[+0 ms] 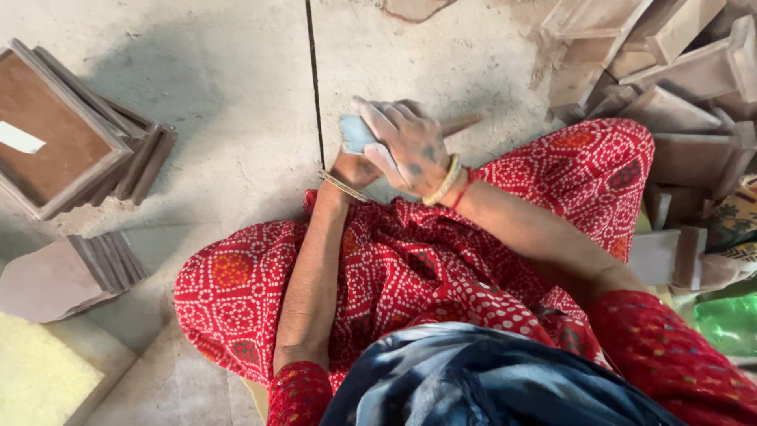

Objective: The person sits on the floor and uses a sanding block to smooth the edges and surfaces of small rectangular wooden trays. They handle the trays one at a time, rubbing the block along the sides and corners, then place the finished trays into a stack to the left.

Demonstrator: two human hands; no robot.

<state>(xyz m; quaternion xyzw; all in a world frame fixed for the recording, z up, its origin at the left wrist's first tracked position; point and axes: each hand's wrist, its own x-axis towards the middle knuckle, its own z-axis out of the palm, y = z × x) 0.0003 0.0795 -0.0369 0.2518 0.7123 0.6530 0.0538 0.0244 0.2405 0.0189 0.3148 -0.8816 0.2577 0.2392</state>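
Seated on the floor (236, 95), the right hand (410, 146) presses a grey sanding pad (355, 132) onto a wooden strip (461, 124); the left hand (352, 167) grips beneath. Pad could slip, scraping fingers

pad (354, 132): pale blue-grey, under the right hand (410, 150)
skirt (394, 268): red, white-dotted, orange patches
bangles (445, 183): gold, red thread beside
frames (63, 134): brown, left of the hands
floor (229, 95): grey-beige
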